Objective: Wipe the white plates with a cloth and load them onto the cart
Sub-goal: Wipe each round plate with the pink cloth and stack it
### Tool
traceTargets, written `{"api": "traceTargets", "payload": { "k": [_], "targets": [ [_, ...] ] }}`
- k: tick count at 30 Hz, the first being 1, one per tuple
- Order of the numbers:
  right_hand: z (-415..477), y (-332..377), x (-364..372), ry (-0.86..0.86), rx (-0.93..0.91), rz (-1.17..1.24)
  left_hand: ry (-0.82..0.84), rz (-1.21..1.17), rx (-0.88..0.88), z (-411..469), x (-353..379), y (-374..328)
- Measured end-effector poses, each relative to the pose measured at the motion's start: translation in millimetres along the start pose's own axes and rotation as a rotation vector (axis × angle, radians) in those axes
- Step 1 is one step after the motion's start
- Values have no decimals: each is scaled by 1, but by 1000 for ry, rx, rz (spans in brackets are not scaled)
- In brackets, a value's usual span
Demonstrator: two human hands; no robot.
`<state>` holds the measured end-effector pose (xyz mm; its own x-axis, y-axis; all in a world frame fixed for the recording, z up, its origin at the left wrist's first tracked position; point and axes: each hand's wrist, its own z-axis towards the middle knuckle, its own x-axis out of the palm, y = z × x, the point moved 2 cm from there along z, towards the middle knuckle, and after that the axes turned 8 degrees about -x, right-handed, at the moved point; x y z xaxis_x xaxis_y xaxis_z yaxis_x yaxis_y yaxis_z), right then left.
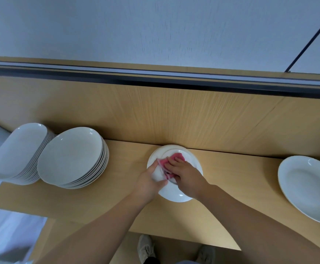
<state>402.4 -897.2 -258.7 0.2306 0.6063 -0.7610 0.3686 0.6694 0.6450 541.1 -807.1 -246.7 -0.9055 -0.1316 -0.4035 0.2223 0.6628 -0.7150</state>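
two shoes [145,248] show below the bench [79,202] edge. at mid-bench the left hand [149,181] grips the left rim of a white plate [174,195], thumb over the edge. the right hand [185,176] presses a pink cloth [176,156] flat onto the plate, fingers spread on it. a lone plate [308,189] lies well apart on the right. on the left a stack [73,157] of plates stands just beside an end stack [16,151]. the wiped plate's far rim touches the wood panel [174,115].

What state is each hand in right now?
Left hand: grips the rim of the white plate.
Right hand: open, fingers pressing the pink cloth onto that plate.
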Motion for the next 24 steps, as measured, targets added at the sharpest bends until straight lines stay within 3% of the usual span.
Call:
{"api": "traceTargets", "payload": {
  "k": [5,11,22,24],
  "targets": [
    [-35,2,-16,88,-96,-32,23,-80,-42,2,-1,4],
    [-60,-28,-45,230,-29,-87,43,-80,-42,7,-4,5],
    [-16,-32,-53,130,87,-220,35,-116,-26,1,-4,-2],
    [-14,-27,-54,105,10,-255,-1,-199,-15,-1,-6,-4]
  ]
}}
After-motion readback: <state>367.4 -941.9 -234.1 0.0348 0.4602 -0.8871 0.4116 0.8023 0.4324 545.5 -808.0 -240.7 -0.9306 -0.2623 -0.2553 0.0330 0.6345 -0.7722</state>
